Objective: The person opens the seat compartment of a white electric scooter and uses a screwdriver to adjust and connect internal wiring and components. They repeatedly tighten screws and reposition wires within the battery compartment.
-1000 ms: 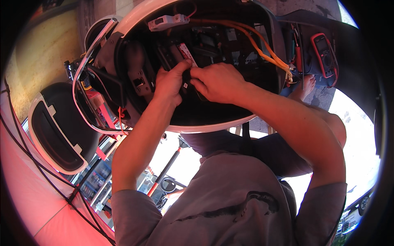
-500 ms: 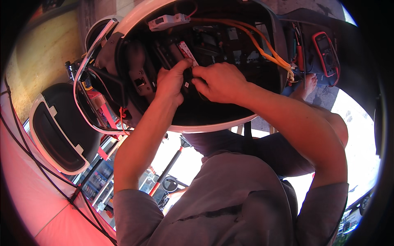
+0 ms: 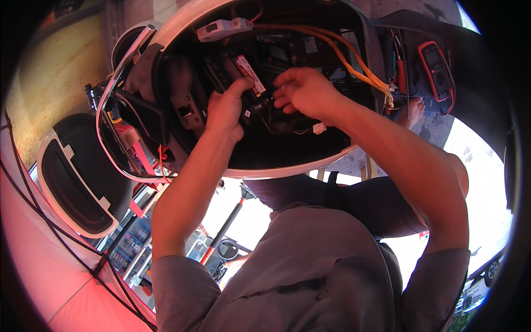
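Note:
Inside the oval opening of a white-rimmed vehicle body (image 3: 287, 169) sits a dark box with a red-and-white label (image 3: 250, 75). My left hand (image 3: 225, 110) grips the near end of this box, its thumb over the top beside the label; the other fingers are mostly hidden. To the right of the box, my right hand (image 3: 310, 94) hovers with loosely curled, slightly parted fingers, and I see nothing held in them. Below that hand, a small white connector (image 3: 319, 128) shows at the end of a thin wire.
A grey-white switch-like unit (image 3: 225, 29) lies at the far rim. Thick orange cables (image 3: 347, 60) run along the right side. Beyond the opening are a red multimeter (image 3: 435, 72) on the right and a black-and-cream padded cover (image 3: 83, 177) on the left.
My right hand has come away from the labelled box toward the right, its fingers loosening. More of the label and the white connector now show. My left hand stays at the box.

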The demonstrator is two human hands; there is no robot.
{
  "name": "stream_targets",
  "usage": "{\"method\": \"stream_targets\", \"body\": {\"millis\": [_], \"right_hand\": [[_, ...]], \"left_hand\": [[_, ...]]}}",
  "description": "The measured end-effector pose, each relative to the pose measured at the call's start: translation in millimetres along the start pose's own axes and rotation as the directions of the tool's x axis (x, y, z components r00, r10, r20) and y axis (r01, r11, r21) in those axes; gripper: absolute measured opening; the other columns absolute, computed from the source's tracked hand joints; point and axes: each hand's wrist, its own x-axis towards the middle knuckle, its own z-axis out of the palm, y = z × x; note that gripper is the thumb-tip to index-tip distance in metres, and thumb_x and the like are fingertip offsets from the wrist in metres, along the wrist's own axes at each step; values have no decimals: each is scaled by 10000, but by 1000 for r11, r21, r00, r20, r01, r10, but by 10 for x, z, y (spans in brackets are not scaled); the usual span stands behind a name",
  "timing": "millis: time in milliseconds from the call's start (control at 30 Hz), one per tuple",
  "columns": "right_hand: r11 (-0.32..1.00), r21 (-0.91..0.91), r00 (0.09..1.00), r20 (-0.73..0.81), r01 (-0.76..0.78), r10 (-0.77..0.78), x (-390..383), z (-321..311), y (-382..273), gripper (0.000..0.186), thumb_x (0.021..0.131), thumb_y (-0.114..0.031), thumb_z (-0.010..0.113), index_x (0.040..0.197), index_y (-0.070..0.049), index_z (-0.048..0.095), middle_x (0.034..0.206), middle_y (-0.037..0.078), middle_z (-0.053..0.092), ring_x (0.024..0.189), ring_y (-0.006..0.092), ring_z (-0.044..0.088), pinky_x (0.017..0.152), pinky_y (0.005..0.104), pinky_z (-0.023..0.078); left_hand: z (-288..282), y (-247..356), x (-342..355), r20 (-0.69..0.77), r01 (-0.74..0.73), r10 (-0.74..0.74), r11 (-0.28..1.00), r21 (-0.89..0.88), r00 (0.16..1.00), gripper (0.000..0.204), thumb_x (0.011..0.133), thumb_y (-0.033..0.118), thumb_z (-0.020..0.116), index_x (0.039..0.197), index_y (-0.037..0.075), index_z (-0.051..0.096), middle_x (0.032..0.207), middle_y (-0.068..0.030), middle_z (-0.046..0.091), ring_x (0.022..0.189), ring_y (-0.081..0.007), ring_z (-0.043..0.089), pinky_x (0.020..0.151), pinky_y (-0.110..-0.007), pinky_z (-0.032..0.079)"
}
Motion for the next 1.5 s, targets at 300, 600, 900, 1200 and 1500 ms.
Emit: {"method": "stream_targets", "body": {"millis": [300, 600, 900, 1200, 1500], "right_hand": [[981, -189, 999, -23, 36, -41, 37, -39, 7, 270, 975, -154, 461, 1060, 1, 666, 905, 91, 663, 746, 129, 597, 693, 282, 491], [888, -437, 990, 45, 142, -137, -11, -10, 20, 221, 841, -93, 554, 995, -64, 710, 884, 122, 687, 789, 232, 671, 723, 331, 530], [748, -541, 917, 132, 385, -376, 7, 19, 34, 194, 782, -100, 643, 959, -47, 704, 934, 134, 679, 875, 299, 671, 782, 378, 533], [806, -461, 928, 218, 371, -303, 23, -12, 58, 170, 820, -96, 652, 974, -26, 667, 858, 90, 636, 761, 191, 630, 704, 319, 506], [869, -430, 969, 134, 245, -207, 27, -13, 68, 193, 832, -85, 620, 1006, -20, 673, 799, 90, 673, 717, 186, 649, 673, 305, 513]], "left_hand": [[8, 2, -7, -47, 5, -5, 1000, 6, 999, 372, 751, 104, 734, 1082, 33, 580, 959, -96, 665, 858, -235, 664, 763, -418, 581], [3, -2, 5, -52, -2, 4, 1000, 25, 999, 256, 771, 101, 719, 1007, 48, 635, 914, -73, 684, 793, -202, 677, 698, -346, 586], [8, -3, 7, -29, -5, 5, 1000, 18, 1000, 228, 780, 107, 701, 994, 50, 647, 895, -81, 687, 778, -205, 678, 702, -344, 588], [12, -8, 6, -18, 3, -3, 1000, -4, 1000, 258, 781, 120, 690, 1018, 37, 632, 910, -110, 674, 799, -226, 671, 702, -363, 584], [-27, -40, 66, -18, 29, -30, 999, -28, 999, 257, 794, 140, 670, 1030, 46, 631, 912, -103, 672, 806, -236, 666, 744, -385, 575]]}}
